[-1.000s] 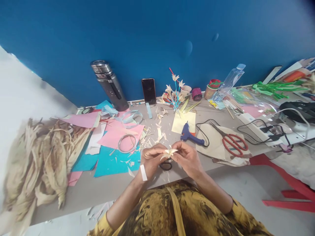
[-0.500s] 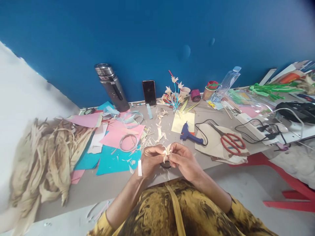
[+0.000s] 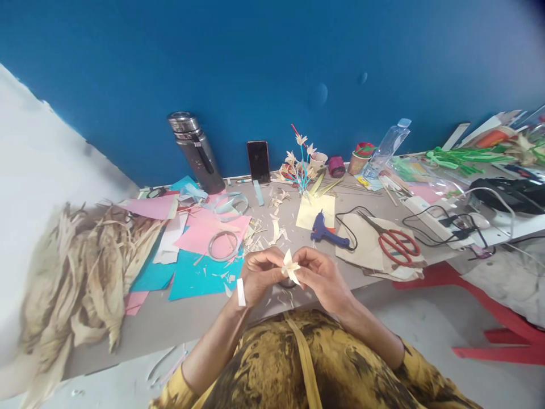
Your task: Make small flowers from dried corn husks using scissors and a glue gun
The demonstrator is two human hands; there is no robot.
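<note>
Between my two hands, near the table's front edge, is a small cream flower (image 3: 290,268) with pointed petals. My left hand (image 3: 263,276) pinches it from the left, thumb and forefinger together. From the right, my right hand (image 3: 319,276) pinches its other side. A white strip (image 3: 241,292) is stuck near my left wrist. Behind the hands lie cream scraps (image 3: 276,229). Similar flowers on blue stems (image 3: 303,170) stand further back. A blue glue gun (image 3: 326,232) rests to the right of them.
Red-handled scissors (image 3: 399,247) lie on beige sheets at the right, beside a power strip (image 3: 432,221). Dried husks (image 3: 91,278) hang over the left edge. A dark flask (image 3: 196,153), a phone (image 3: 258,161) and a plastic bottle (image 3: 388,147) are at the back.
The flower has turned between my fingers, so its petals now show more widely. Both hands stay close together. The view has shifted slightly.
</note>
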